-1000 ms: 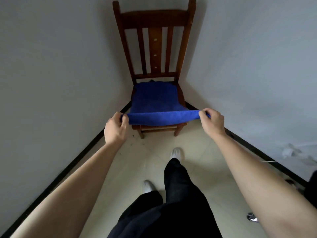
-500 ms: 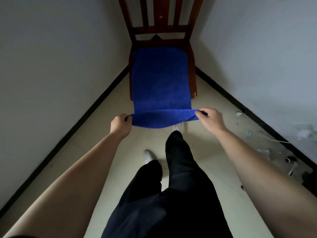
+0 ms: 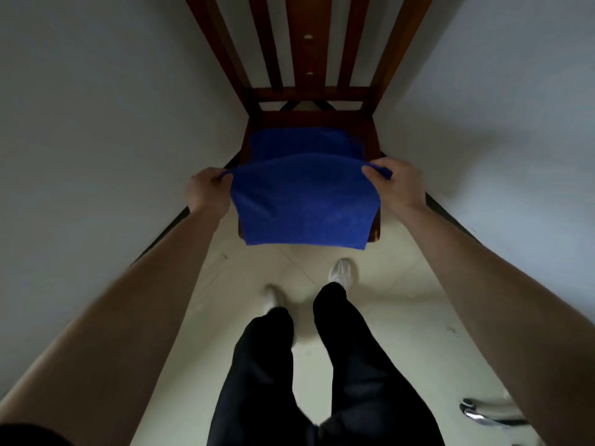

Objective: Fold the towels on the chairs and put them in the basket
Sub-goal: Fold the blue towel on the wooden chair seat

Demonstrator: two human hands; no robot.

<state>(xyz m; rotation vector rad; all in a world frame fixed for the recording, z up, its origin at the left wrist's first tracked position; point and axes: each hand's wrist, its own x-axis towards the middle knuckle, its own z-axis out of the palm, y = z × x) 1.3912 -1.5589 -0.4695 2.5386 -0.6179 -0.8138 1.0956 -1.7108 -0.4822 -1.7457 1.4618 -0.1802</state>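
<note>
A blue towel (image 3: pixel 306 201) lies on the seat of a dark wooden chair (image 3: pixel 309 119) that stands in the room's corner. My left hand (image 3: pixel 207 189) pinches the towel's left corner and my right hand (image 3: pixel 397 183) pinches its right corner. Both hands hold that edge above the middle of the seat, so the near half is doubled over the far half. The fold hangs at the seat's front edge. No basket is in view.
Grey walls close in on both sides of the chair, with black skirting along a pale tiled floor. My legs and white shoes (image 3: pixel 341 272) stand just before the chair. A shiny metal leg (image 3: pixel 483 416) shows at the lower right.
Both hands have carried the towel's near edge up and away from me, over the seat, folding the towel over itself. The view has moved closer to the chair.
</note>
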